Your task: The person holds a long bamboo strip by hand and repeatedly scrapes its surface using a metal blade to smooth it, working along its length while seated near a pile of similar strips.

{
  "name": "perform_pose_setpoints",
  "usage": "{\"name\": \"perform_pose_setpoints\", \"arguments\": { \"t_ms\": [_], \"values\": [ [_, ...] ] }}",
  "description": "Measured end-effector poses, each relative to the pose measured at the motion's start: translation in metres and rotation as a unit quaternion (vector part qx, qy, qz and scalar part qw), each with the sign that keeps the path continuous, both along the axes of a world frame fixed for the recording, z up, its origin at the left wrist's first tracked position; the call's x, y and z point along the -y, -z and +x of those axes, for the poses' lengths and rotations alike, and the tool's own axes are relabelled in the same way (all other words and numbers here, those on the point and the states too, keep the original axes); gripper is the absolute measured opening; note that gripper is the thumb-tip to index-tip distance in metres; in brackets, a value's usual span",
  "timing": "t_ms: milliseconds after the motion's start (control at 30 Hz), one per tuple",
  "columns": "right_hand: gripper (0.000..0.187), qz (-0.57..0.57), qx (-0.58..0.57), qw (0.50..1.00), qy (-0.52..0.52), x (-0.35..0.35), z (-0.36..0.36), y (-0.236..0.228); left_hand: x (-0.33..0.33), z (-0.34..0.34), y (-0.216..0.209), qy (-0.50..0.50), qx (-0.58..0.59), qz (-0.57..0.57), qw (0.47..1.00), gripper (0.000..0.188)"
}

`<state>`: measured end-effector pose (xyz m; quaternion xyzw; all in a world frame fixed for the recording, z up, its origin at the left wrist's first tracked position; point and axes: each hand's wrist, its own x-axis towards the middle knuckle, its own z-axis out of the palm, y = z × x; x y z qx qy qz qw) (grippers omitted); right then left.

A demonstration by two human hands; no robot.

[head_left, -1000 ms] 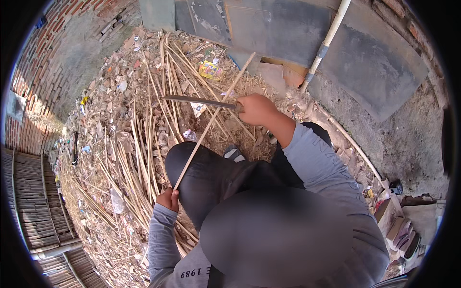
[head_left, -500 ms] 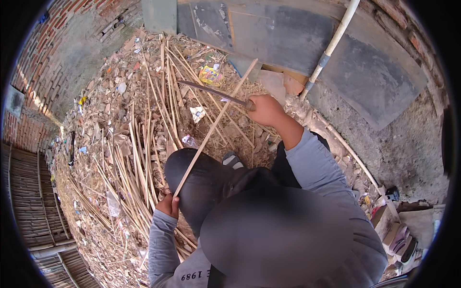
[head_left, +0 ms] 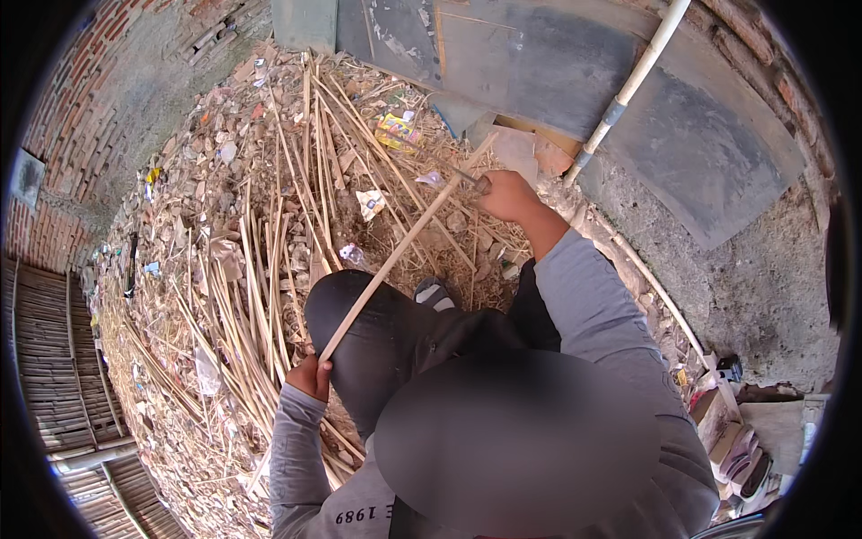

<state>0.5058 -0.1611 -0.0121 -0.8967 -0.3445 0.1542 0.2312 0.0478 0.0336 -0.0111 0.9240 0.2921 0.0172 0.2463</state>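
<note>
A long pale bamboo strip (head_left: 400, 251) slants across my left knee, rising from lower left to upper right. My left hand (head_left: 310, 376) is closed round its lower end. Near its upper end my right hand (head_left: 509, 195) grips the handle of a knife (head_left: 465, 175). The dark blade lies across the strip and looks blurred to the left of it, so its full length is hard to make out. Whether the edge bites into the strip I cannot tell.
Several loose bamboo strips (head_left: 260, 305) lie in bundles on littered, stony ground to my left and ahead. Dark boards (head_left: 557, 76) lean at the wall, with a pale pole (head_left: 620, 103) before them. A yellow wrapper (head_left: 397, 132) lies ahead. Woven bamboo screening (head_left: 58, 359) stands far left.
My right hand with the knife has shifted slightly right and down. The strip's upper end has dropped lower and moved right; my left hand still holds the lower end.
</note>
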Motion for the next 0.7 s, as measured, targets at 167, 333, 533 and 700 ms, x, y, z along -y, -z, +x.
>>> {"name": "perform_pose_setpoints", "arguments": {
  "t_ms": [167, 333, 533, 700],
  "values": [
    [0.037, 0.022, 0.019, 0.997, 0.071, 0.014, 0.02, 0.01, -0.002, 0.008, -0.016, 0.015, -0.054, 0.003, 0.998, 0.043],
    [0.033, 0.032, 0.044, 0.998, -0.044, 0.0, -0.022, -0.037, 0.0, -0.003, -0.002, 0.008, -0.023, 0.014, 1.0, 0.043],
    [0.026, 0.003, 0.085, 0.994, 0.069, 0.018, 0.037, 0.013, 0.001, 0.006, -0.007, 0.032, -0.016, 0.03, 0.999, 0.033],
    [0.024, 0.013, 0.099, 0.994, -0.032, -0.009, -0.008, -0.024, 0.005, 0.01, -0.035, 0.01, -0.03, 0.03, 0.999, 0.035]
  ]
}}
